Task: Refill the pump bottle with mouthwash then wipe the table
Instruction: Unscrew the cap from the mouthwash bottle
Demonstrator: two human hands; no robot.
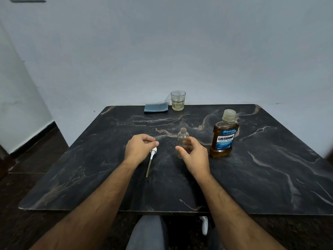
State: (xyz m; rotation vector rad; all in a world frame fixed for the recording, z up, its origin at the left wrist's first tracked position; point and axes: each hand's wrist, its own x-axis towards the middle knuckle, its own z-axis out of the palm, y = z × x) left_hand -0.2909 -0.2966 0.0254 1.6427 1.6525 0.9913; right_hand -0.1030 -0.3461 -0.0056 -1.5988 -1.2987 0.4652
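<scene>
A small clear pump bottle stands uncapped and upright at the middle of the dark marble table. My right hand is cupped at its near side with thumb and fingers apart; whether it touches the bottle I cannot tell. My left hand is curled over the white pump head, whose dip tube lies on the table pointing toward me. The mouthwash bottle, amber liquid with a blue label and its cap on, stands just right of my right hand.
A folded blue cloth lies at the table's far edge, with a drinking glass holding a little liquid beside it. A wall stands right behind the table. My knee and a white object are below the near edge.
</scene>
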